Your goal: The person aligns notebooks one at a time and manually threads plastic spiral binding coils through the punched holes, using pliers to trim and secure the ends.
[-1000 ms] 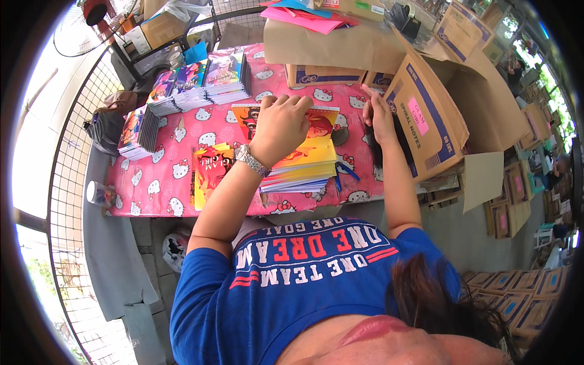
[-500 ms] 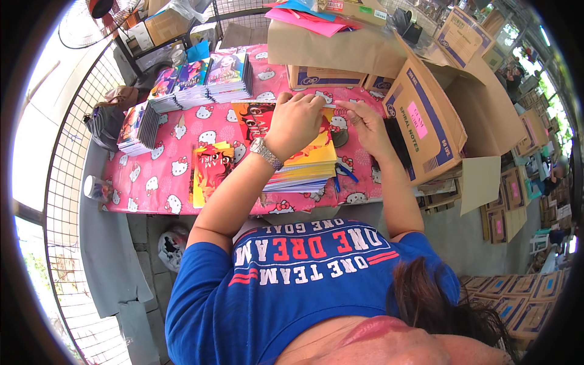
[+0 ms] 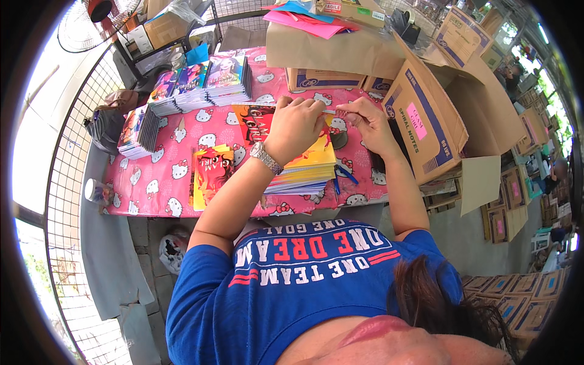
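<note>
- Right hand (image 3: pixel 372 129) moved in by the book (image 3: pixel 249 125), fingers nearly closed.
- Left hand (image 3: pixel 295 126) stays curled over it; both work there.
- Can't tell what they hold.

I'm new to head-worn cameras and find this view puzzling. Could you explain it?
No machine here: just a person's two bare hands, seen from a fisheye camera on their head, looking down, so straight edges bend. A pink patterned cloth covers the table. On it are piles of multicoloured glossy booklets and a stack of yellow paper booklets; a brown cardboard box stands at right. The left hand lies over red-and-yellow printed covers. The right hand is curled nearby; whether it holds anything is unclear.
</note>
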`<state>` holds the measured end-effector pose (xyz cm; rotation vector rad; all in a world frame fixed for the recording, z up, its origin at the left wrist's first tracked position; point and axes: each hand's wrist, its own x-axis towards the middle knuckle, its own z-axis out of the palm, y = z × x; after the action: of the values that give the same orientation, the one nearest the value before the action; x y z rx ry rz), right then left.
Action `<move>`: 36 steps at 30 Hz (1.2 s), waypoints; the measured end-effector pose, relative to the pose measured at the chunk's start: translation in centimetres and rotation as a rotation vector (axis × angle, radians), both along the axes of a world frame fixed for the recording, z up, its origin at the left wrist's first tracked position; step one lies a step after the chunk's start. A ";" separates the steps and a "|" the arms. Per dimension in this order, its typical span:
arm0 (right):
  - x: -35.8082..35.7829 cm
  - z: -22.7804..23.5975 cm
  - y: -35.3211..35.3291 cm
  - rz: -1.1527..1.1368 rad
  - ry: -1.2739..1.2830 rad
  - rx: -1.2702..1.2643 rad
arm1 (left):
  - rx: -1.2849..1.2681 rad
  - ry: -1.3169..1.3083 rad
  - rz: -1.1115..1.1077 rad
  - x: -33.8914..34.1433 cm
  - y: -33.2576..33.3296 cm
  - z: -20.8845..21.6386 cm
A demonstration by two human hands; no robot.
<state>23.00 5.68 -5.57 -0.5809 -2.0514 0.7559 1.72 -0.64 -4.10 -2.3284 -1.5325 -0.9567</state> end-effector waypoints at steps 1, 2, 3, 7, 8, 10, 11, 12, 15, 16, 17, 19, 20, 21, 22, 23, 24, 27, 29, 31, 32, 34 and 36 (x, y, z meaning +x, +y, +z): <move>0.1 -0.3 0.1 0.023 -0.001 -0.053 | 0.010 0.007 -0.005 0.1 0.0 -0.1; 0.0 -0.5 0.2 0.047 -0.001 -0.106 | 0.019 0.013 -0.009 0.1 0.1 -0.3; 0.1 -0.6 0.2 0.070 -0.002 -0.159 | 0.029 0.019 -0.014 0.1 0.1 -0.4; 0.5 1.1 -1.1 0.009 -0.064 -0.293 | 0.046 0.058 0.003 0.7 -0.6 -0.4; 0.0 1.5 -1.5 -0.043 -0.084 -0.097 | 0.068 0.089 0.015 1.0 -0.8 -0.3; -0.1 2.3 -2.4 -0.091 -0.123 0.016 | 0.066 0.127 0.025 1.2 -1.2 -0.2; -0.1 2.6 -2.8 -0.086 -0.139 -0.065 | 0.044 0.136 0.025 1.2 -1.3 -0.3; -0.1 3.1 -3.1 -0.081 -0.155 -0.146 | 0.023 0.146 0.025 1.2 -1.4 -0.3; -0.6 3.8 -4.2 -0.146 -0.311 0.109 | 0.026 0.107 -0.005 1.0 -1.5 -0.4; -0.8 4.0 -4.3 -0.178 -0.340 0.234 | 0.032 0.091 -0.014 0.8 -1.6 -0.4; -0.7 4.5 -4.2 -0.079 -0.355 -0.026 | 0.038 0.095 -0.003 0.5 -1.8 -0.5; -0.6 2.3 -0.6 0.073 -0.019 -0.548 | 0.041 0.105 -0.004 0.3 -2.1 -0.6; -0.7 -0.1 2.3 0.154 0.158 -0.804 | 0.041 0.111 -0.003 0.2 -2.1 -0.8; -0.8 -5.0 6.5 -0.054 0.201 -0.746 | 0.044 0.096 -0.033 0.2 -2.0 -0.7; -0.7 -11.1 10.8 -0.265 0.248 -0.683 | 0.041 0.089 -0.080 0.4 -1.7 -0.6; -0.6 -15.9 13.4 -0.407 -0.243 -0.514 | 0.040 0.078 -0.114 0.3 -1.5 -0.6; -0.8 -20.0 15.6 -0.537 -0.732 -0.316 | 0.044 0.064 -0.145 -0.1 -1.8 -0.4; -3.2 -29.9 11.4 -0.863 -0.776 0.093 | -0.073 0.058 0.012 -0.6 -3.2 0.0; -3.6 -26.2 9.3 -0.715 -0.784 -0.073 | -0.153 0.014 0.240 -0.9 -4.4 -0.2; -2.7 -23.6 11.1 -0.611 -0.833 -0.236 | -0.086 -0.003 0.242 -1.4 -3.9 -0.8; -2.6 -20.7 11.7 -0.512 -0.724 -0.300 | -0.057 -0.019 0.253 -1.6 -3.6 -1.1; -2.6 -12.2 11.5 -0.124 -0.335 -0.415 | -0.108 -0.010 0.210 -1.5 -3.5 -1.0; -1.7 -2.3 6.7 0.443 0.153 -0.609 | -0.110 -0.058 0.103 -2.0 -2.8 -1.4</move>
<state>21.33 12.38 -7.86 -0.3734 -1.8105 1.6637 -0.32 -3.47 -5.54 -2.2859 -1.7518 -0.9452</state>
